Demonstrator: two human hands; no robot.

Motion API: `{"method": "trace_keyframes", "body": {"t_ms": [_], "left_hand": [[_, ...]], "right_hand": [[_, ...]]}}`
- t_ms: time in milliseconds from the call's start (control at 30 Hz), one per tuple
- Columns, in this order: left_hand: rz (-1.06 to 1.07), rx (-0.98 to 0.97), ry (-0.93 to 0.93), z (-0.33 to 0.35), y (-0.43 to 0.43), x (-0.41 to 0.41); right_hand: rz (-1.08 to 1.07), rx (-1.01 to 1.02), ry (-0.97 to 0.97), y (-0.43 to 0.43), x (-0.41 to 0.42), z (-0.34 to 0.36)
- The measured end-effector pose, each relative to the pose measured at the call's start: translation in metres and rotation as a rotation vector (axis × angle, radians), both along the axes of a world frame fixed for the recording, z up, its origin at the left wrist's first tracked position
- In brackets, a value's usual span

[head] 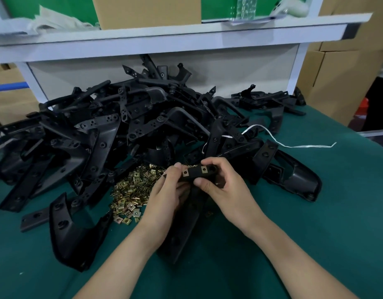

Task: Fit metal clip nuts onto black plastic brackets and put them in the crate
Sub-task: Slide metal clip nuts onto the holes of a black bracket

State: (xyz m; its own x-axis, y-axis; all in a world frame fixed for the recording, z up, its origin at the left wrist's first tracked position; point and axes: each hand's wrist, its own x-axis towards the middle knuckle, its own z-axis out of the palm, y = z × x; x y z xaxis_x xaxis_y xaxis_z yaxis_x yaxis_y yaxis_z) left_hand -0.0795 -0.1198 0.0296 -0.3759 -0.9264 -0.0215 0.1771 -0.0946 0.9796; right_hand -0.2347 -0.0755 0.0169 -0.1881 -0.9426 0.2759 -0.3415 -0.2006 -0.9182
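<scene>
Right now both hands hold one black bracket (198,176) just above the green table top (315,223). The left hand (164,190) has its fingers curled round the left end of it. The right hand (226,188) pinches the right end, thumb under and fingers on top. Two shiny clip nuts (185,172) sit on the top edge of the bracket, side by side, one near each hand. The rest of the bracket hangs down between the two wrists and is partly hidden.

Just left of the hands lies a heap of loose clip nuts (130,193), gold in colour, straight on the table top. Behind it is a big messy pile of brackets (112,128), all black, lying over each other. A white string (283,143) trails out of the pile to the right.

Further back a white shelf (164,37) runs across above the pile. On it stands a brown cardboard box (147,11); its top is cut off, so I cannot tell what is in it. To its right is a clear plastic bag (246,7), too blurry to tell what it holds. More stacked boxes (341,83) stand to the right of the table, and what is inside them does not show
</scene>
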Motion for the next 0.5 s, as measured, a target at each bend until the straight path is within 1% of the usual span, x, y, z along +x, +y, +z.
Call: {"method": "trace_keyframes", "body": {"t_ms": [100,233,300,333,400,500], "left_hand": [[0.049,-0.139,-0.108,0.014,0.012,0.003],[0.106,-0.197,-0.146,0.031,0.037,-0.001],[0.123,-0.286,-0.185,0.038,0.055,-0.005],[0.133,-0.325,-0.201,0.042,0.065,-0.007],[0.118,-0.347,-0.215,0.049,0.086,-0.013],[0.008,-0.329,-0.235,0.054,0.121,-0.035]], "right_hand": [[0.002,0.008,-0.14,0.012,0.005,0.008],[0.036,0.023,-0.318,0.03,0.011,0.018],[0.079,0.094,-0.422,0.043,0.01,0.026],[0.091,0.145,-0.444,0.051,0.007,0.033],[0.059,0.23,-0.397,0.072,-0.003,0.047],[-0.062,0.259,-0.217,0.112,-0.022,0.065]]}}
